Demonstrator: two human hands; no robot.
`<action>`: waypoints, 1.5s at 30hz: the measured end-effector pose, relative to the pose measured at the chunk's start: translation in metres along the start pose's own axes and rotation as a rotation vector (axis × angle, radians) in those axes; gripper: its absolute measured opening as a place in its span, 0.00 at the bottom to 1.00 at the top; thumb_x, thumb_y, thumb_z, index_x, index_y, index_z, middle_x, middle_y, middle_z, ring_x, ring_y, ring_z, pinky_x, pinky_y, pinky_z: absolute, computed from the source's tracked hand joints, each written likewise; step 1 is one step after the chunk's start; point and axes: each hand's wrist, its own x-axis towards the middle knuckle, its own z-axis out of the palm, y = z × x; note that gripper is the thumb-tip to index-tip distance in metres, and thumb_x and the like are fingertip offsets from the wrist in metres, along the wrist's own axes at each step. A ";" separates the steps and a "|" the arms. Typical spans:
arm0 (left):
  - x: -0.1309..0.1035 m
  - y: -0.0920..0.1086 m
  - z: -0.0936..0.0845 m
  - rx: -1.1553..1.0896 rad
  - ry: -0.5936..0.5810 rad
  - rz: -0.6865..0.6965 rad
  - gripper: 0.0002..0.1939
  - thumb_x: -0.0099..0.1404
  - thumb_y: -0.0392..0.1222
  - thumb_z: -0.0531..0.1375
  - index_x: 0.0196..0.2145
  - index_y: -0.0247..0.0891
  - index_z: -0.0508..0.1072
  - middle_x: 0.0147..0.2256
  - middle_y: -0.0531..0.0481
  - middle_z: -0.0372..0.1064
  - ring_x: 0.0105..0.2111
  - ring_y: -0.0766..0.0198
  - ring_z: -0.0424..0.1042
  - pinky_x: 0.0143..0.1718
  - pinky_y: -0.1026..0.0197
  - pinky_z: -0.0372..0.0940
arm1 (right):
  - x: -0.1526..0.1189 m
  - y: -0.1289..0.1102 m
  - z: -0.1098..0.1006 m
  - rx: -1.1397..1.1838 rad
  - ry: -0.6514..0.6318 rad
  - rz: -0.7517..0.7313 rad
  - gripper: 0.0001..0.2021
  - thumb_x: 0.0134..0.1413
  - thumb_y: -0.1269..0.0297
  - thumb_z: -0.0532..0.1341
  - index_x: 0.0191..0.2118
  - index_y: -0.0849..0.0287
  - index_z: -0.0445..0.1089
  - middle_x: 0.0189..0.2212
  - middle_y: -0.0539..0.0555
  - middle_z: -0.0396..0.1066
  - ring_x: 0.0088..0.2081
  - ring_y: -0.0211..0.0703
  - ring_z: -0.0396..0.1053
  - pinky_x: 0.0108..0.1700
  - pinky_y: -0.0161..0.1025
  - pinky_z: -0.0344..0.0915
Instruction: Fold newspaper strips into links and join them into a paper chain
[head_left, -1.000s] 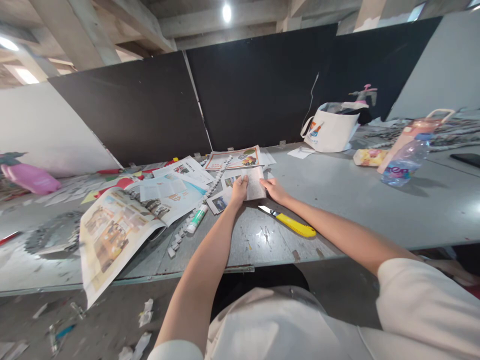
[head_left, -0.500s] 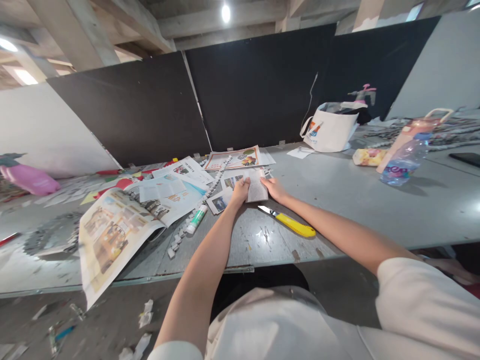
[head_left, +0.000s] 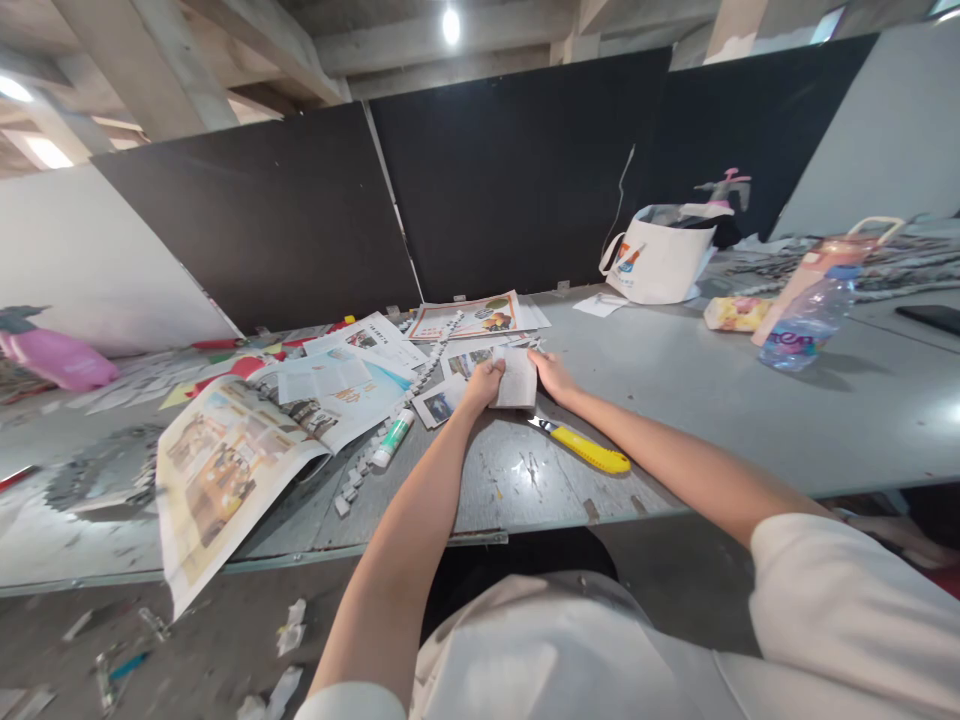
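Observation:
A small printed piece of paper (head_left: 516, 380) is held up between my two hands, just above the table. My left hand (head_left: 486, 382) is closed on its left side, thumb on top. On the other side, my right hand (head_left: 551, 376) grips the paper's right edge; some of its fingers are hidden behind the sheet. Just below the paper lies a yellow utility knife (head_left: 589, 448), its blade tip covered by the paper. Left of my left hand are a cut-out picture (head_left: 441, 402), a green-and-white glue stick (head_left: 394, 438) and a chain of folded paper pieces (head_left: 360, 473).
An open magazine (head_left: 232, 480) hangs over the table's front edge at left, among loose printed sheets. A pink spray bottle (head_left: 60, 350) stands far left. At right are a white bag (head_left: 664, 258), a clear water bottle (head_left: 806, 325) and a pink tumbler (head_left: 832, 255). Scraps litter the floor.
The paper has tilted and shifted slightly toward me, now covering the knife's blade tip. My right hand has moved a little up along its right edge.

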 end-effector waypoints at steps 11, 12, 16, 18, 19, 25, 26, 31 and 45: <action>0.000 0.003 0.000 0.067 -0.007 -0.019 0.20 0.71 0.55 0.69 0.27 0.40 0.73 0.25 0.51 0.70 0.30 0.56 0.71 0.42 0.54 0.71 | 0.001 -0.002 0.002 0.093 0.114 0.166 0.25 0.57 0.37 0.61 0.23 0.52 0.62 0.20 0.53 0.64 0.27 0.47 0.61 0.30 0.43 0.59; -0.001 0.004 0.000 0.088 -0.004 -0.020 0.20 0.71 0.54 0.69 0.27 0.40 0.74 0.25 0.50 0.70 0.30 0.55 0.72 0.43 0.54 0.71 | 0.002 -0.002 0.002 0.083 0.120 0.172 0.25 0.57 0.38 0.61 0.23 0.52 0.61 0.19 0.52 0.63 0.27 0.46 0.60 0.30 0.43 0.58; -0.004 0.012 0.001 0.336 0.010 -0.015 0.17 0.77 0.50 0.63 0.31 0.39 0.76 0.31 0.45 0.78 0.37 0.49 0.78 0.48 0.52 0.72 | 0.002 0.000 0.003 0.046 0.123 0.176 0.21 0.60 0.44 0.59 0.23 0.52 0.59 0.19 0.49 0.59 0.26 0.43 0.57 0.29 0.41 0.56; -0.008 0.018 0.004 0.526 -0.003 0.011 0.16 0.80 0.48 0.59 0.36 0.38 0.78 0.38 0.40 0.82 0.44 0.46 0.81 0.52 0.52 0.72 | 0.003 -0.001 0.002 0.015 0.120 0.176 0.19 0.61 0.48 0.58 0.23 0.52 0.58 0.20 0.48 0.58 0.25 0.42 0.56 0.29 0.40 0.54; -0.010 0.020 0.005 0.612 -0.012 0.027 0.15 0.81 0.47 0.58 0.40 0.38 0.79 0.42 0.38 0.83 0.47 0.45 0.82 0.55 0.52 0.71 | 0.003 -0.001 0.001 -0.006 0.116 0.176 0.18 0.61 0.50 0.57 0.23 0.52 0.58 0.20 0.47 0.57 0.25 0.42 0.56 0.29 0.40 0.53; -0.019 0.031 0.012 0.968 -0.061 0.051 0.19 0.84 0.44 0.51 0.52 0.35 0.80 0.53 0.32 0.82 0.56 0.46 0.80 0.60 0.51 0.71 | 0.005 -0.008 -0.009 -0.313 0.046 0.114 0.23 0.68 0.56 0.58 0.20 0.52 0.55 0.17 0.47 0.55 0.27 0.43 0.59 0.34 0.40 0.55; -0.020 0.032 0.011 1.016 -0.065 0.073 0.19 0.84 0.43 0.51 0.52 0.34 0.81 0.54 0.32 0.81 0.58 0.46 0.79 0.62 0.51 0.70 | 0.004 -0.009 -0.009 -0.380 0.030 0.092 0.23 0.70 0.56 0.57 0.21 0.52 0.57 0.18 0.48 0.58 0.29 0.45 0.62 0.36 0.39 0.57; -0.023 0.029 0.012 1.171 -0.048 0.159 0.17 0.82 0.39 0.52 0.52 0.33 0.81 0.57 0.31 0.78 0.65 0.44 0.71 0.71 0.47 0.62 | 0.003 -0.019 -0.007 -0.517 0.015 0.038 0.10 0.70 0.64 0.58 0.40 0.60 0.77 0.42 0.60 0.82 0.45 0.50 0.75 0.52 0.41 0.67; 0.002 0.002 0.014 0.767 -0.463 0.476 0.34 0.69 0.29 0.52 0.71 0.34 0.72 0.71 0.36 0.70 0.71 0.49 0.70 0.76 0.45 0.61 | -0.134 -0.106 -0.067 -0.928 -0.561 0.024 0.31 0.73 0.42 0.62 0.73 0.53 0.70 0.63 0.65 0.75 0.49 0.55 0.80 0.44 0.41 0.68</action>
